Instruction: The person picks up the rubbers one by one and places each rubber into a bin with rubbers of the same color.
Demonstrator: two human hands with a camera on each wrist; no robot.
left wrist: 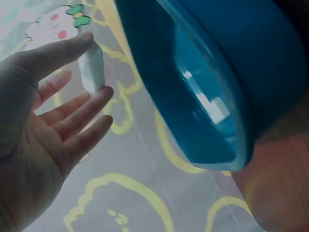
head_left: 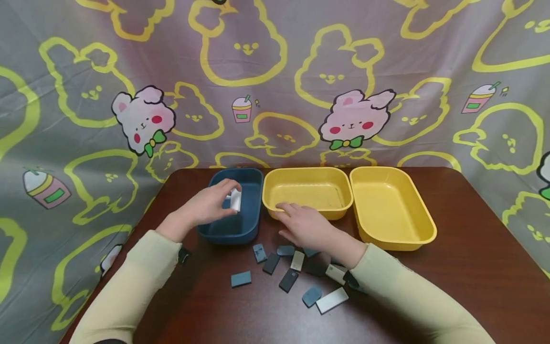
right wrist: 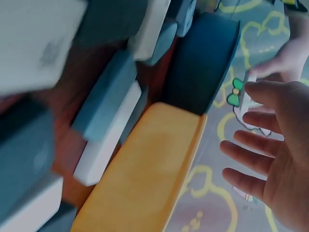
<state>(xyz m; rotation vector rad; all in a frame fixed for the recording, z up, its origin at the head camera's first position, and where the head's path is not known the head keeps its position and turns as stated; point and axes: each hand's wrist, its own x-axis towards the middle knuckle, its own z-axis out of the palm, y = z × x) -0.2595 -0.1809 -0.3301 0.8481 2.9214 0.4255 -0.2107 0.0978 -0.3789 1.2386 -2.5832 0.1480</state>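
Note:
Over the blue bin, my left hand pinches a small white block between thumb and fingertips. The left wrist view has the same block held upright beside the bin's rim, my left hand having its other fingers spread. Inside the bin lies another white piece. My right hand hovers at the near rim of the middle yellow bin, holding nothing. Its fingers are loosely spread in the right wrist view, where the hand overlaps the distant white block.
Several blocks lie scattered on the brown table before the bins, among them a blue-grey block, a dark block and a long white block. A second yellow bin stands at the right. A patterned curtain hangs behind.

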